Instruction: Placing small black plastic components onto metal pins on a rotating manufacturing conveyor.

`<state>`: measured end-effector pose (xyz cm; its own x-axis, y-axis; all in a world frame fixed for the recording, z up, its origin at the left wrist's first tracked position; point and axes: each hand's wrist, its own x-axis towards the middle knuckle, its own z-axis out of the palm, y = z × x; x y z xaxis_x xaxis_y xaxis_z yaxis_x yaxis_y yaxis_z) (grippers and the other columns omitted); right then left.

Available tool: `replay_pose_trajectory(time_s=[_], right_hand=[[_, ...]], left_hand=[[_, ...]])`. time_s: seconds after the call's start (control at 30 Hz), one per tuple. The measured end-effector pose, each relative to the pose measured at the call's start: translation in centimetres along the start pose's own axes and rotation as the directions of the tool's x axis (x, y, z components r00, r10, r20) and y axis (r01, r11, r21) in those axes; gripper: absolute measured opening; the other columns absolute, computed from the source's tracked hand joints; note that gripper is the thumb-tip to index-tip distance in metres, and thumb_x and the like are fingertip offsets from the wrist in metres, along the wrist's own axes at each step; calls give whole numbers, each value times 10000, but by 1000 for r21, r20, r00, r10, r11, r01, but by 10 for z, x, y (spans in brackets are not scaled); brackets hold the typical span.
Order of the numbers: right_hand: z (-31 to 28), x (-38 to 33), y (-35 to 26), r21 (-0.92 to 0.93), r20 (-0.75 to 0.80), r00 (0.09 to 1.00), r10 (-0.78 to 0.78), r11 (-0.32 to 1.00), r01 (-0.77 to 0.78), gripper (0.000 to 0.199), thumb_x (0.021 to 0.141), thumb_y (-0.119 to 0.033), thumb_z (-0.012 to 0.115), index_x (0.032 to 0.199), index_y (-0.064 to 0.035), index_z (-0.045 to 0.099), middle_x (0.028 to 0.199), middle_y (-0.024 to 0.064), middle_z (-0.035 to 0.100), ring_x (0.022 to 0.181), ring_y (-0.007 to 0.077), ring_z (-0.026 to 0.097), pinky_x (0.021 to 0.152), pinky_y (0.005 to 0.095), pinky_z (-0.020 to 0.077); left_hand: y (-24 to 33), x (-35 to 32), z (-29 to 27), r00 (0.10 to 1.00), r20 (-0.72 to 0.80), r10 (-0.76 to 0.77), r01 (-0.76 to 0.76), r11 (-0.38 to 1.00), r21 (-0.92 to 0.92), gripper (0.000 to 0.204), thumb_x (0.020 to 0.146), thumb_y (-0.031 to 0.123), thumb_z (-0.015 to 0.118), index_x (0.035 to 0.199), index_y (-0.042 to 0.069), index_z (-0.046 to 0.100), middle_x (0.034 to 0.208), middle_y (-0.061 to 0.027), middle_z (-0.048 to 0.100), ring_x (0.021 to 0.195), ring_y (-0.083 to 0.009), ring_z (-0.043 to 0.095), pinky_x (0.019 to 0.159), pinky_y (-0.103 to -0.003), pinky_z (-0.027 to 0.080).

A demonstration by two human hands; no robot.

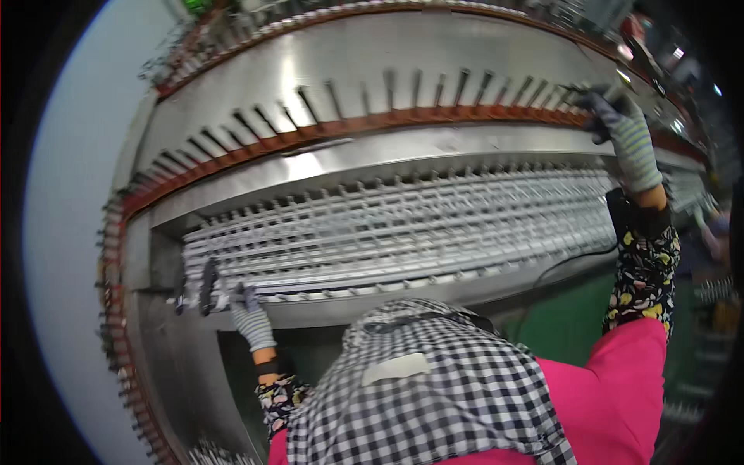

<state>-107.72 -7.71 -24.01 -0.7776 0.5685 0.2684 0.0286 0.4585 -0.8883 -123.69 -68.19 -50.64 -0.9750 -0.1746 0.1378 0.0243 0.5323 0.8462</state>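
A white wire rack (403, 225) lies on a curved steel shelf (403, 306) of a large machine. My left hand (246, 308), in a striped knit glove, grips the rack's near left corner. My right hand (624, 132), gloved the same way, is raised to the upper right. Its dark fingertips curl over a copper-coloured strip (349, 124) lined with dark pins (306, 101). Whether those fingers hold anything is hidden. Both forearms wear patterned sleeve covers over pink sleeves.
A polished steel panel (403, 58) curves above the pin row. Black-and-white checked cloth (426, 387) fills the lower middle. A dark cable (573, 260) hangs under the shelf on the right, over a green floor (570, 325). Workshop clutter sits at the far right.
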Motion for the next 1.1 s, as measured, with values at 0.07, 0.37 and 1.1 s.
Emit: replay_pose_trajectory(time_s=[0.07,0.37,1.1], right_hand=[[8,18,-21,-11,66,996,63,998,-62,252,853,-216,575,1021,-29,564,885,41,642,633,72,576,507,178,441],[111,-45,-8,126,338,931,137,974,-189,295,869,-237,537,1044,1,526,946,138,590,620,127,571,508,219,479],[406,-174,51,-159,356,929,-100,973,165,241,757,-127,525,983,-44,540,820,239,590,760,394,572,662,439,469]], left_hand=[[3,13,7,995,8,-95,94,963,-252,244,874,82,519,1110,23,520,901,-30,557,726,-88,485,621,-209,415],[21,5,59,984,170,61,-121,919,374,175,847,122,566,983,13,573,953,-116,598,872,-195,557,792,-316,433],[40,-4,97,961,159,226,-190,958,-213,201,809,181,604,896,0,602,644,-105,567,577,-163,524,539,-336,420]])
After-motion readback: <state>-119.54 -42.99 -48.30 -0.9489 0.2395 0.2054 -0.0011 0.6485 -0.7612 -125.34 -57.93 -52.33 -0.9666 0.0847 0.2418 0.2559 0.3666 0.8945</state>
